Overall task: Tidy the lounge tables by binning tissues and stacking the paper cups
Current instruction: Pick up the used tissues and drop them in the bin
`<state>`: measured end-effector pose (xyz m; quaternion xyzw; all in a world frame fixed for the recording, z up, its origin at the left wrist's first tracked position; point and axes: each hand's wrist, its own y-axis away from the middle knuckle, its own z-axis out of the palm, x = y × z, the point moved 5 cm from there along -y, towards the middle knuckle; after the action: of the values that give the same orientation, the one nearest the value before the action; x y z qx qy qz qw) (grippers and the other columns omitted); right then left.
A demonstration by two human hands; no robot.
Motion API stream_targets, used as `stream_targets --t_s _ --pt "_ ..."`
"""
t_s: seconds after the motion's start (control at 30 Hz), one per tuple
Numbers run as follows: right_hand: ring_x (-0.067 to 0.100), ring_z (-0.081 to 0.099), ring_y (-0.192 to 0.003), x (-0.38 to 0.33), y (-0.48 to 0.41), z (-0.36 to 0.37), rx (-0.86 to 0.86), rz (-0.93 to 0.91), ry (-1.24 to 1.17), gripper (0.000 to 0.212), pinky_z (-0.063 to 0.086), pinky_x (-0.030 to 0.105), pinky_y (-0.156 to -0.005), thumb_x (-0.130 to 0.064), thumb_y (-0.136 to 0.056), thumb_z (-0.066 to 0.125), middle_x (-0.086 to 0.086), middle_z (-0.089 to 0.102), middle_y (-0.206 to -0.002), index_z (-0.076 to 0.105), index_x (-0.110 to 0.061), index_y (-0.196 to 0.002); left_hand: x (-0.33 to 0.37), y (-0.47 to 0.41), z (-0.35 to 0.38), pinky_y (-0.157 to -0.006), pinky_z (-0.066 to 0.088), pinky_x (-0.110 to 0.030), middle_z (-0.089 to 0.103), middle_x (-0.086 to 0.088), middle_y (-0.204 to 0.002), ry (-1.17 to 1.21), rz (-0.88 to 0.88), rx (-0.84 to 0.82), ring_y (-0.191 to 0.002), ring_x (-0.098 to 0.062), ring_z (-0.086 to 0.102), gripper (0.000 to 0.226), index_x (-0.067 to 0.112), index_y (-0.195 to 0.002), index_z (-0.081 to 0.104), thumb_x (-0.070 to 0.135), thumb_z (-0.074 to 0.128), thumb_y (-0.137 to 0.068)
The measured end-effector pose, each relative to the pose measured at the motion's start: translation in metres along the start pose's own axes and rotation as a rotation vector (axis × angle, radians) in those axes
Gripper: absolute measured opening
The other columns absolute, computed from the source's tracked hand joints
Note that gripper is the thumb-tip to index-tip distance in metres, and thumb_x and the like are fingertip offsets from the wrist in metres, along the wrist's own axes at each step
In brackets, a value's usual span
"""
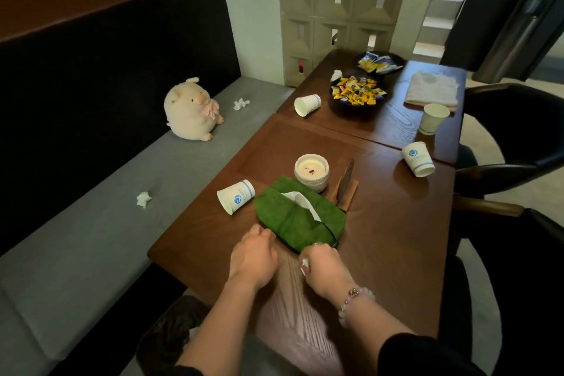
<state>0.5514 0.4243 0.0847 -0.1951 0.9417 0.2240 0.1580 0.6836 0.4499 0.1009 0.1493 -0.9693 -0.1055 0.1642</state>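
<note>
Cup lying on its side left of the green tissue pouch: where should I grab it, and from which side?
Probably take the tipped cup by its side wall at mid-length, from above with the left hand, pinching across its width. It lies on its side, so the curved wall faces up; the right hand holds a tissue.

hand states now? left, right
Left hand: fingers curled at the green tissue cover; grip cannot be told.
Right hand: holding a crumpled tissue.
</note>
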Motion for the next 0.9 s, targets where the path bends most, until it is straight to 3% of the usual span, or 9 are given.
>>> stream_targets --t_s 0.2,0.4,0.67,0.9 --pt "0.031 0.058 -0.105 -0.05 -0.014 -0.019 0.051 -0.14 0.068 0.02 0.046 0.029 -0.084 -0.008 -0.087 0.052 0.011 0.058 -0.102 0.067 -0.012 -0.099 -0.046 0.008 -0.022 -0.097 0.043 -0.034 0.045 -0.003 -0.13 0.012 -0.146 0.079 -0.122 -0.023 0.048 0.038 0.018 -0.131 0.046 0.024 0.043 -0.094" --pt "0.028 0.056 -0.108 -0.105 -0.03 -0.001 0.045 -0.343 0.124 0.022 0.047 0.032 -0.088 -0.007 -0.089 0.049 0.01 0.059 -0.112 0.065 -0.009 -0.103 -0.106 0.058 -0.019 -0.103 0.041 -0.034 0.045 -0.004 -0.133 0.03 -0.338 0.062 -0.124 -0.023 0.044 0.042 0.017 -0.135 0.042 0.021 0.042 -0.094" --pt "0.026 0.056 -0.11 -0.225 -0.016 0.098 -0.188 -0.659 0.179 0.023 0.046 0.032 -0.089 -0.011 -0.091 0.051 0.009 0.058 -0.117 0.061 -0.009 -0.112 -0.224 0.123 -0.013 -0.101 0.042 -0.031 0.049 -0.003 -0.129 0.152 -0.617 0.078 -0.121 -0.019 0.047 0.04 0.017 -0.133 0.046 0.021 0.046 -0.093" --pt "0.021 0.047 -0.124 -0.277 -0.063 0.218 -0.369 -0.612 0.239 0.032 0.042 0.029 -0.102 -0.015 -0.092 0.053 0.006 0.053 -0.13 0.056 -0.013 -0.124 -0.333 0.121 0.047 -0.109 0.039 -0.033 0.044 -0.001 -0.14 0.379 -0.752 0.073 -0.128 -0.015 0.044 0.05 0.021 -0.142 0.035 0.023 0.048 -0.093"
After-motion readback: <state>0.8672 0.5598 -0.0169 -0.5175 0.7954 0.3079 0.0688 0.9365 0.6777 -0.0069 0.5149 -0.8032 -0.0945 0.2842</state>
